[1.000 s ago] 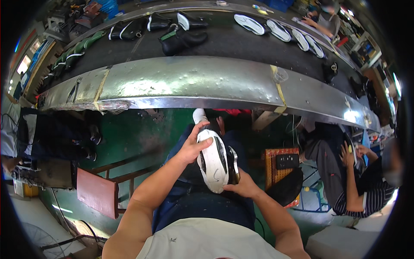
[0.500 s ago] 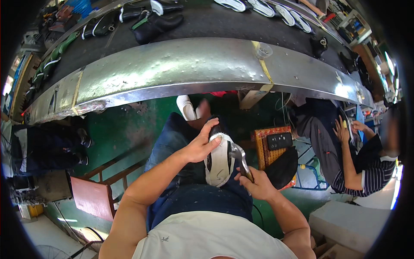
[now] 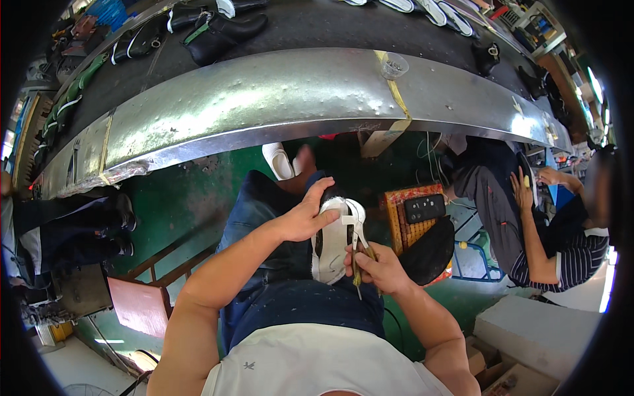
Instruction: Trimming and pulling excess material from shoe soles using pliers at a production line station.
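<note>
An upturned shoe (image 3: 328, 249) with a whitish sole and dark upper rests on my lap, its far end pointing away from me. My left hand (image 3: 305, 216) is closed round that far end, the thumb pressed on the white rim. In my right hand (image 3: 383, 269) are metal lasting pincers (image 3: 357, 218), gripped by their yellowish handles. The curved head of the pincers lies at the shoe's right edge, close to my left thumb. Whether the jaws pinch the edge, I cannot tell. A thin pointed end sticks out below my right fingers.
A metal-edged bench (image 3: 264, 89) curves across in front, bearing a black boot (image 3: 224, 36), several other shoes and a clear cup (image 3: 395, 65). A co-worker (image 3: 561, 257) sits at the right. Beside my right knee, a black case (image 3: 424, 208) lies on a woven seat (image 3: 404, 232).
My right hand has turned the pincers more upright and moved them slightly left, against the shoe's edge. My left hand keeps its hold. The whole view has shifted a little.
</note>
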`<state>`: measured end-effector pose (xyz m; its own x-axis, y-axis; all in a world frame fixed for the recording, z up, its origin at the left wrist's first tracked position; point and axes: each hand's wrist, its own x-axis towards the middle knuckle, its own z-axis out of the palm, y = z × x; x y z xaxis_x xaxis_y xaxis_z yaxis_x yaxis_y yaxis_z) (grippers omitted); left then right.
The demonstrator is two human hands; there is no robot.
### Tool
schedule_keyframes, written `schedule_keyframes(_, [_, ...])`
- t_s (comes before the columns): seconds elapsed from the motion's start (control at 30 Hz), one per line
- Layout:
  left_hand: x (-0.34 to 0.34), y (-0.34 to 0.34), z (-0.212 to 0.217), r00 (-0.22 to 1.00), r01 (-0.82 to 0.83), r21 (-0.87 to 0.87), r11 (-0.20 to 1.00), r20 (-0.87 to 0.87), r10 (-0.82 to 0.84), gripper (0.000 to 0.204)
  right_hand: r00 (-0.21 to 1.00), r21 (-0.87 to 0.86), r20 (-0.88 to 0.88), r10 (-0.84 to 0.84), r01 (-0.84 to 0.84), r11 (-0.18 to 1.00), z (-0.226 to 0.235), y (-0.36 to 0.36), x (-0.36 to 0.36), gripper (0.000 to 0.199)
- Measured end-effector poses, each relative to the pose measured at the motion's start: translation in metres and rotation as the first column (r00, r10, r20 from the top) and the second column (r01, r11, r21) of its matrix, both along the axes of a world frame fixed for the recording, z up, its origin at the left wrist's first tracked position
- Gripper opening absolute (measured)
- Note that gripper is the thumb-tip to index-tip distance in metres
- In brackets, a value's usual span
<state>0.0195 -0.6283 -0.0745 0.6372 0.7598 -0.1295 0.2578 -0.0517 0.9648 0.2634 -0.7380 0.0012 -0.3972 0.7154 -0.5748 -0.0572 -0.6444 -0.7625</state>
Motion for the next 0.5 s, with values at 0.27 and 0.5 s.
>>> schedule_keyframes(0.27, [-0.001, 0.009, -0.005, 0.997, 0.076, -0.020, 0.997, -0.032, -0.076, 0.084, 0.738, 0.221, 0.620, 0.266, -0.489, 0.843, 0.022, 0.033, 0.017, 0.026])
schedule_keyframes(0.5, [0.003, 0.018, 0.011, 0.999, 0.041, -0.082, 0.996, -0.014, -0.042, 0.089, 0.909, -0.237, -0.344, -0.236, 0.159, 0.958, 0.003, 0.026, 0.002, 0.028])
